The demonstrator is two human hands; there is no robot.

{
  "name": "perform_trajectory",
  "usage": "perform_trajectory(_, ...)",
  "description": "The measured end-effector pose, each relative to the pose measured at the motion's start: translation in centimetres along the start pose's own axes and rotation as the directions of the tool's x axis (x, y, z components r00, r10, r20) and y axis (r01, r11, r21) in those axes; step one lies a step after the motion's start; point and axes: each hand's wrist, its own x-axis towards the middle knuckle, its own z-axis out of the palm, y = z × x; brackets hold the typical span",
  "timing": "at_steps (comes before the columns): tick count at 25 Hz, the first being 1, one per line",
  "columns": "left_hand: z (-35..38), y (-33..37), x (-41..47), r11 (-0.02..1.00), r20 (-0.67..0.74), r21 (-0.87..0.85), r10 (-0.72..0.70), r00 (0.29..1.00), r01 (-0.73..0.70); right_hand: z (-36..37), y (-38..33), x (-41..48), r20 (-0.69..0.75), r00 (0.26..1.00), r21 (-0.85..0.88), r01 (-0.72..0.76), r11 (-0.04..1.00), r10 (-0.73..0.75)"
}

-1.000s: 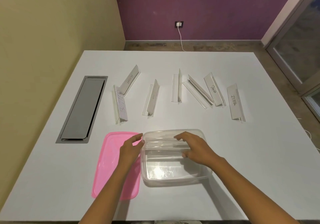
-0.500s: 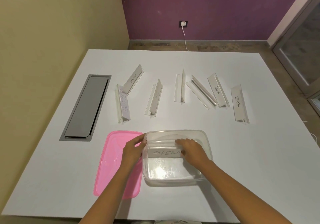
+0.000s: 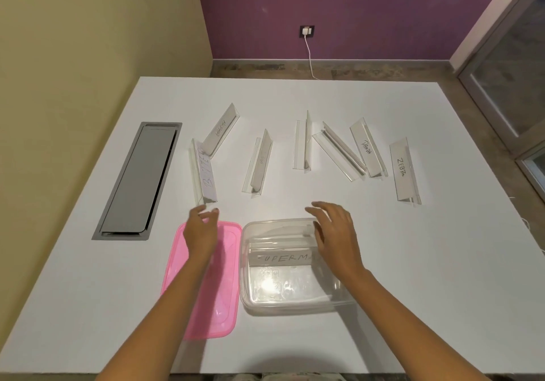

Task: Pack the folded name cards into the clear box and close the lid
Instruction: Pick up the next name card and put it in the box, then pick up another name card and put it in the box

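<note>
One card reading "SUPERM…" [image 3: 283, 258] lies in my clear box [image 3: 295, 301], lower centre. Table [image 3: 442, 262] cards legible: "ZEBRA" [image 3: 401, 168], "PANDA" [image 3: 366, 148]. Left hand [image 3: 202, 233] and right hand [image 3: 336, 233] both loose, empty.

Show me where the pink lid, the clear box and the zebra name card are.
pink lid [image 3: 227, 265]: head view, on its flat top right of the forearm.
clear box [image 3: 290, 308]: head view, on its near wall.
ZEBRA name card [image 3: 401, 168]: head view, on the lettered face.

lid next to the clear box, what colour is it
Translucent pink; the lid shows best in the head view.
</note>
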Motion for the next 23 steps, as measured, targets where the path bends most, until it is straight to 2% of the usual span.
perform_trajectory(3, 0.2, 1.2, 4.2, 0.994, -0.109, 0.070, -0.080, 0.991, 0.088, 0.3, 0.6, 0.9, 0.045, 0.999, -0.006, -0.023, 1.000, 0.023)
perform_trajectory(6, 1.1, 1.5, 7.6, 0.980, -0.068, 0.083, -0.178, 0.982, 0.183, 0.9, 0.9, 0.9, 0.143, 0.990, 0.008, -0.009, 1.000, 0.008)
perform_trajectory(9, 1.5, 2.2, 9.3, 0.956, -0.033, 0.137, -0.258, 0.966, 0.260, 1.2, 1.2, 0.9, 0.167, 0.986, 0.000, -0.018, 1.000, 0.018)
perform_trajectory(16, 2.1, 2.3, 10.2, 0.937, 0.002, 0.282, -0.214, 0.977, 0.205, 1.3, 1.2, 1.0, 0.164, 0.986, -0.008, -0.022, 1.000, 0.023)
perform_trajectory(23, 3.3, 3.2, 9.5, 0.776, -0.079, 0.579, -0.253, 0.964, 0.251, 1.0, 0.9, 1.2, 0.198, 0.980, -0.023, -0.026, 0.999, 0.030)
